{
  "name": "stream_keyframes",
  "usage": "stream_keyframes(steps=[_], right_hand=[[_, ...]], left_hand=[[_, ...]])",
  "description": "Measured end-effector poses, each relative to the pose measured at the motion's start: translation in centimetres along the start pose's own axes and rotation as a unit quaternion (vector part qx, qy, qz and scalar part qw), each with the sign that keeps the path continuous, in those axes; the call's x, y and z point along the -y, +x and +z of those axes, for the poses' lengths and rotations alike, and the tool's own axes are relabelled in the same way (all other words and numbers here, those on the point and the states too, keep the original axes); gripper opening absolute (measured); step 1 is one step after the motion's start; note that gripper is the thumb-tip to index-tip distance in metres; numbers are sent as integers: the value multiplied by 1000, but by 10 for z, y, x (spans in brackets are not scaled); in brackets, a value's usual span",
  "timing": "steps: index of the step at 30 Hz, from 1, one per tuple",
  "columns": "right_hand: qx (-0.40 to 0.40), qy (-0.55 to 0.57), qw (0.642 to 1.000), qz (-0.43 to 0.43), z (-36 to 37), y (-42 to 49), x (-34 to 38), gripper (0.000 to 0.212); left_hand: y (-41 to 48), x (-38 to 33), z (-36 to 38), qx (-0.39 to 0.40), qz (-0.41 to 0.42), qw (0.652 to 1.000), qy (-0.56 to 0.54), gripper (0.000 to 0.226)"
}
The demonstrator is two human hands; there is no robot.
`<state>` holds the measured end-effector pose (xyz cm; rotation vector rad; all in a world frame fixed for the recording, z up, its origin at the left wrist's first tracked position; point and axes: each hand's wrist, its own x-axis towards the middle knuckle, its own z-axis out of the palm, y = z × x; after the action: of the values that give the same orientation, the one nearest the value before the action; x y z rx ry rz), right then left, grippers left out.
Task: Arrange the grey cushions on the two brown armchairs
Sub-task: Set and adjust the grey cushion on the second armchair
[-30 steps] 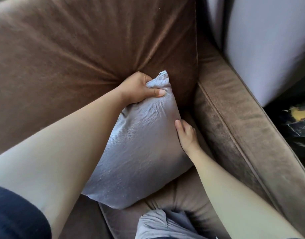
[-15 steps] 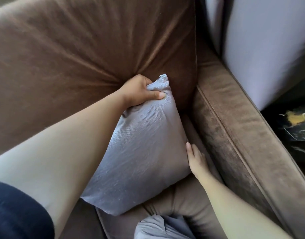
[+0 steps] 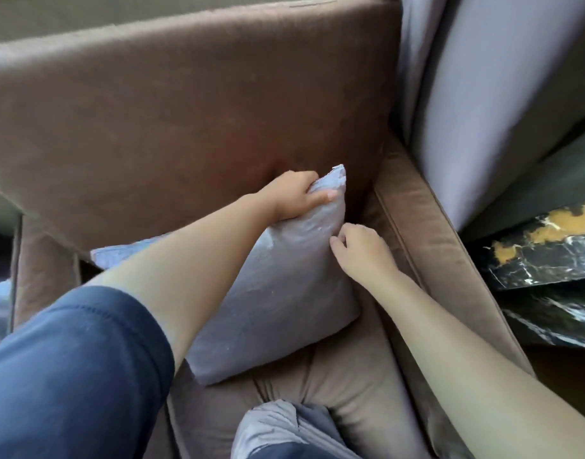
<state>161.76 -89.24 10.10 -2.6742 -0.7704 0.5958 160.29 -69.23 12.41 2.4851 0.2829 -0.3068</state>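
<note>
A grey cushion (image 3: 277,293) leans against the backrest of a brown armchair (image 3: 185,111), standing on the seat toward the right side. My left hand (image 3: 294,195) grips its top corner, thumb on the front. At the cushion's right edge my right hand (image 3: 360,250) touches the fabric with curled fingers; whether it pinches the fabric I cannot tell. A pale grey corner (image 3: 118,255) shows behind my left forearm; whether it belongs to the same cushion is unclear.
The armchair's right armrest (image 3: 426,233) runs close beside the cushion. Beyond it stand a grey upholstered piece (image 3: 499,94) and a black marble surface with gold veins (image 3: 542,253). A knee in grey cloth (image 3: 277,429) rests at the seat's front edge.
The view has pulled back and the whole backrest shows. My right hand has risen from the cushion's lower right edge to its upper right edge. My left hand keeps hold of the top corner.
</note>
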Motion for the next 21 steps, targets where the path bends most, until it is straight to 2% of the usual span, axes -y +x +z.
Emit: stream_keyframes(steps=[2,6,12,15,19,21], right_hand=[[-28,-22,998,-55,-16,-6,32,25],[-57,-104,976,-182,-24,-12,86,30],[-17,-154,945,-287,-4,-9,152,43],[5,-156,931,-329,16,-8,185,52],[55,-190,913,-355,42,-4,214,73],[73,-204,907,-362,55,-4,227,76]], left_hand=[[-28,5,2,-28,7,1000,-6,42],[-88,36,0,-80,-12,993,90,61],[-182,101,6,-116,-117,962,216,93],[-225,128,9,-192,-157,937,244,90],[-259,156,20,-317,-239,905,150,88],[-267,165,34,-369,-266,890,-31,92]])
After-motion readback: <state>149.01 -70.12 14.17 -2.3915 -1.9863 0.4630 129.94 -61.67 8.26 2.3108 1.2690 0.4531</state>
